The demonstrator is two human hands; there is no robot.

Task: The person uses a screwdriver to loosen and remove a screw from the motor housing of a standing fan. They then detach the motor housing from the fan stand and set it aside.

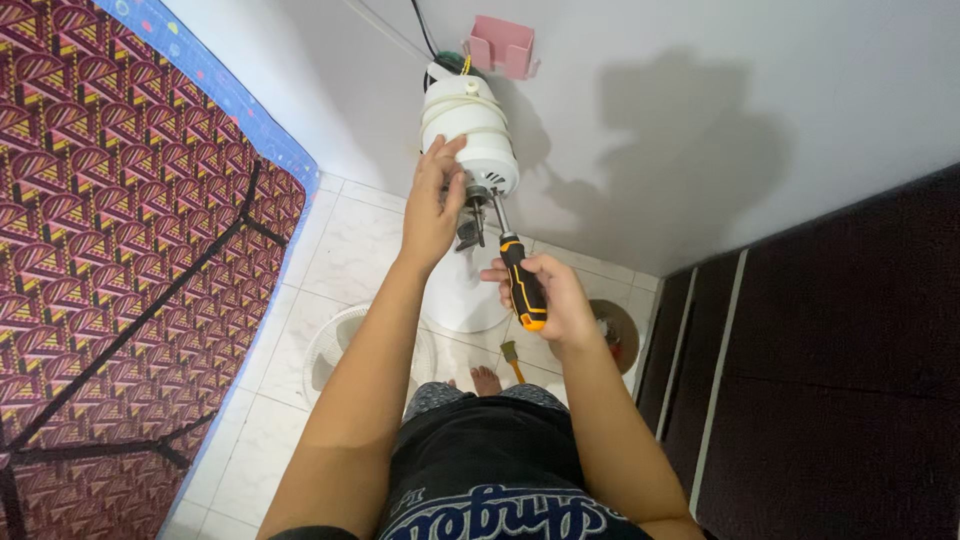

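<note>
While the white plastic fan motor housing [468, 140] stands up high at the far middle of the scene, against the pale wall, its metal shaft end [474, 205] points down and toward the person, and both hands meet there. The left hand [435, 205] reaches up along the housing's left side; its grip is closed loosely around the lower rim and the metal parts under it, fingers curled on the housing, thumb toward the shaft. The right hand [555, 300] sits lower and nearer, to the right of the shaft, its grip wrapped tight around the black and orange handle of a screwdriver [520, 275]. The screwdriver's long axis runs from that hand up and slightly left, and its thin metal blade ends just under the housing's rim, right beside the shaft; whether the tip is seated in a screw cannot be told. So the housing lies above and left of the right grip, and the left hand is the nearer one, already touching it. Below, on the white tiled floor [330, 250], lie a white round fan base [465, 295], a white wire fan guard [335, 345] and a second small orange-handled tool [512, 360]. A patterned red mattress [110, 250] fills the left.
</note>
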